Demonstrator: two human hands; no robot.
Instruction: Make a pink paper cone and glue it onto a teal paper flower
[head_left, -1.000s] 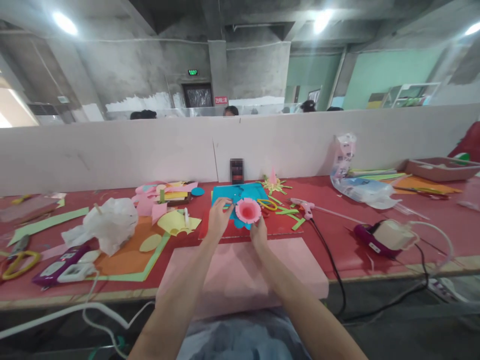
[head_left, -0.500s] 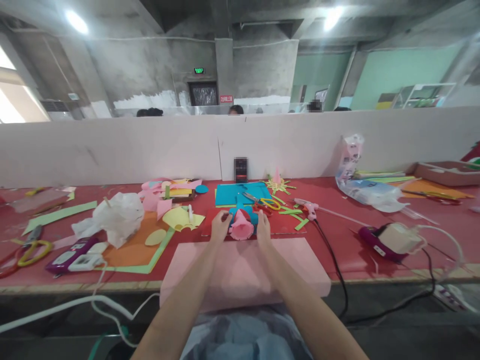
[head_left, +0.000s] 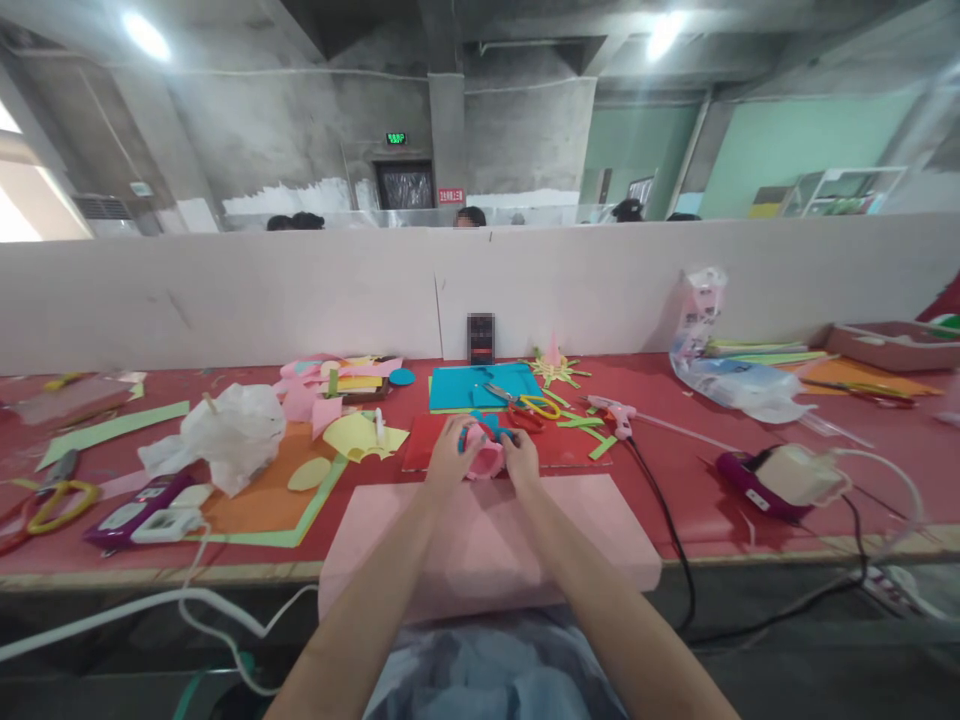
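Observation:
A small paper piece sits before me, with a pink paper tube (head_left: 487,460) that opens toward me and blue paper petals (head_left: 491,422) behind it. My left hand (head_left: 448,450) is closed around its left side, fingers at the blue and pink paper. On the right, my right hand (head_left: 521,455) pinches the edge of a blue petal. Fingers hide part of the piece. Beneath it lies a red sheet (head_left: 577,440). Just beyond are scissors (head_left: 517,410) with red and yellow handles, lying partly over a blue sheet (head_left: 457,385).
A pink glue gun (head_left: 621,418) with a black cord lies to the right, near green paper strips (head_left: 596,440). A pink padded block (head_left: 487,540) is under my forearms. Left are orange paper (head_left: 262,490) and a crumpled white bag (head_left: 236,435). A phone (head_left: 481,340) leans on the partition (head_left: 337,300).
Both hands have closed in on the paper piece. The pink tube has tilted or turned, and the blue part that pointed away is now bunched up behind it.

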